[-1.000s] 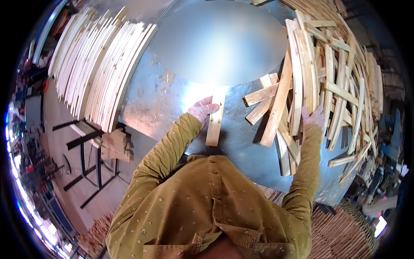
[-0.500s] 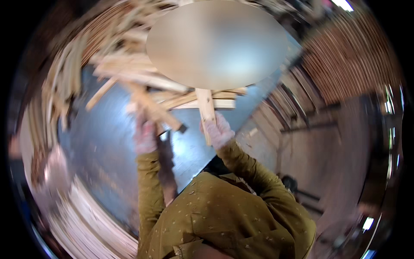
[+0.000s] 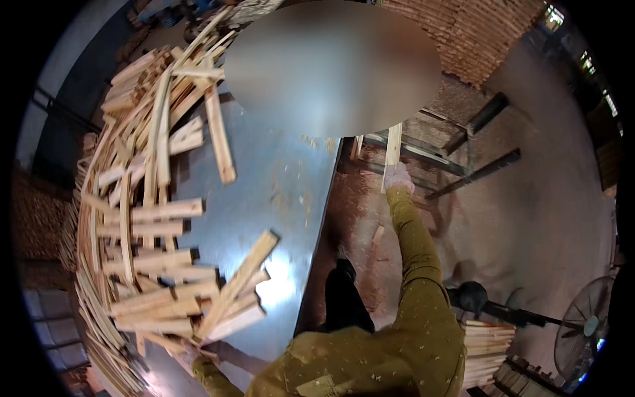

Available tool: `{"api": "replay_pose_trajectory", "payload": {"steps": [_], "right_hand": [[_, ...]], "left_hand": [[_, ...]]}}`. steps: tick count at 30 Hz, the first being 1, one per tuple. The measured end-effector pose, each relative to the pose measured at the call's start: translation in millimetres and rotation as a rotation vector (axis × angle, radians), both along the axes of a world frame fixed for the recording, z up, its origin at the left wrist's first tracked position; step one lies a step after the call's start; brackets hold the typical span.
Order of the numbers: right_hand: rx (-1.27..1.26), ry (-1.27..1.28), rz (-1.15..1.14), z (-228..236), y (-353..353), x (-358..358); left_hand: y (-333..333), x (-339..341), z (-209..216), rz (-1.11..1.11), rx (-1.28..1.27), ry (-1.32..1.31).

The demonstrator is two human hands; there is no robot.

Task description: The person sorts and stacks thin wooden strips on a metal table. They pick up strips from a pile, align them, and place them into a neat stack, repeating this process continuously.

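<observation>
My right hand, in a pale covering, reaches forward past the table's right edge. Its fingers are closed around the lower end of a narrow wooden slat, whose far end disappears behind the blurred oval. At the lower left, my left hand is closed at the near end of a dark-tipped wooden slat, its fingers partly hidden. That slat slants across a stack of other wooden pieces on the metal-topped table.
Loose wooden strips heap along the table's left side. Right of the table stands a dark metal frame on a floor with scattered debris. A fan and stacked wood are at the lower right. A blurred oval hides the top middle.
My view has turned to the right. My right hand has carried its slat from over the table to beyond its right edge. My left hand now appears at the lower left by the pile.
</observation>
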State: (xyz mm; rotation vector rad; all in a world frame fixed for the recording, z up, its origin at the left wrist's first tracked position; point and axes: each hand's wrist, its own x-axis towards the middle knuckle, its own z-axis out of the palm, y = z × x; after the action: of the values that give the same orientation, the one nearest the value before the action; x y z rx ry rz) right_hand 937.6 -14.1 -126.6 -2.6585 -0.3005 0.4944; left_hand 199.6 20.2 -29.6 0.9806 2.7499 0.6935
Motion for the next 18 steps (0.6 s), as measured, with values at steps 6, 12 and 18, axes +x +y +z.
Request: {"api": "replay_pose_trajectory", "payload": {"steps": [6, 12, 18], "right_hand": [[-0.141, 0.212, -0.024, -82, 123, 115], [-0.334, 0.277, 0.121, -99, 191, 147], [-0.207, 0.217, 0.319, -69, 201, 138]], "left_hand": [[54, 69, -32, 0.108, -0.026, 0.055], [89, 104, -30, 0.134, -0.066, -0.034], [46, 62, -5, 0.247, 0.037, -0.327]]}}
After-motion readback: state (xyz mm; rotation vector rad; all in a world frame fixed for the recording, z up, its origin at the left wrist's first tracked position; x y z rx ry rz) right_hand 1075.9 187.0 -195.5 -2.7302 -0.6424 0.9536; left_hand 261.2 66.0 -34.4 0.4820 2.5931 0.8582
